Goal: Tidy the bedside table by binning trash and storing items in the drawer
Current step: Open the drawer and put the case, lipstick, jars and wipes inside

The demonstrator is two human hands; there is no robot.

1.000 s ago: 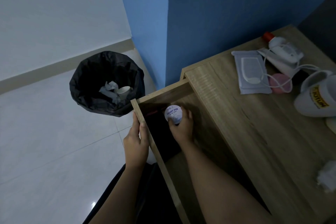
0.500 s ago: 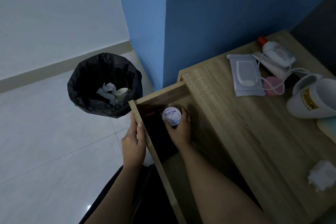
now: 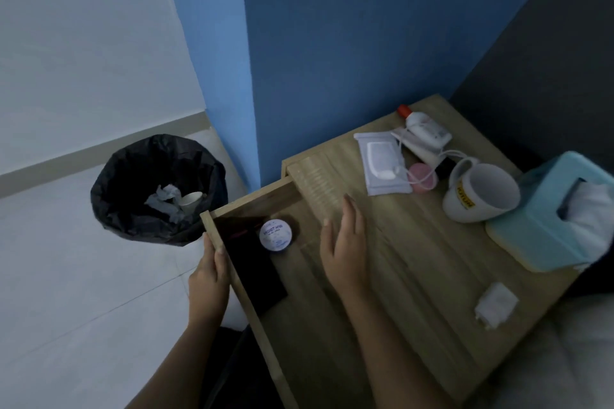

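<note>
The wooden drawer (image 3: 217, 236) of the bedside table (image 3: 415, 259) stands pulled out. A small round jar with a white lid (image 3: 275, 235) lies inside it near the far end, beside a dark flat object (image 3: 255, 262). My left hand (image 3: 209, 279) grips the drawer's front panel. My right hand (image 3: 345, 242) hovers empty over the table's front edge, fingers apart, to the right of the jar. On the table lie a wipes pack (image 3: 382, 163), a white bottle with a red cap (image 3: 423, 128), a pink round item (image 3: 422, 177), a white cable (image 3: 432, 163) and a crumpled tissue (image 3: 495, 305).
A bin lined with a black bag (image 3: 133, 196) stands on the tiled floor left of the drawer, holding crumpled paper and a cup. A white mug (image 3: 478, 192) and a light blue tissue box (image 3: 551, 209) stand at the table's right. Blue wall behind.
My right hand let go of the jar, which now lies in the drawer, and rose out to the right over the table edge. My left hand stays on the drawer front.
</note>
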